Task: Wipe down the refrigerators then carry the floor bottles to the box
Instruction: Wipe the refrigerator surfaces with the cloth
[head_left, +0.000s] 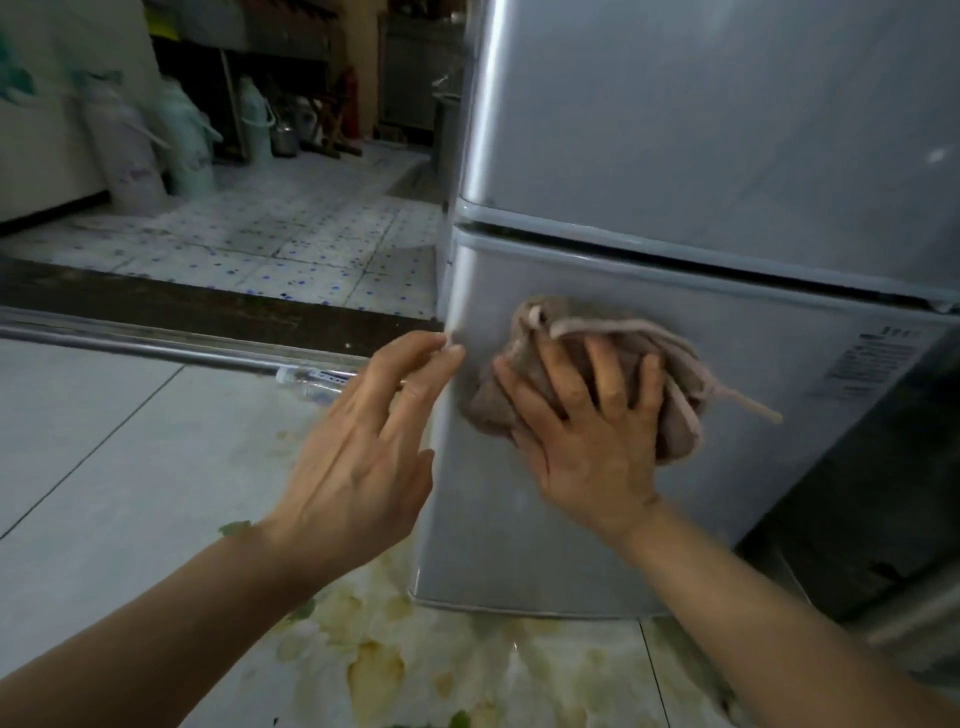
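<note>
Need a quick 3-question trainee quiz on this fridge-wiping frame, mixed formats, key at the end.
1. True or false: the right hand presses a cloth against the refrigerator's lower door.
2. What does the left hand touch? A) the door's left edge B) the cloth C) the floor
3. Fill in: a clear plastic ___ lies on the floor beyond the left hand.

Key: 1 true; 2 A; 3 bottle
</note>
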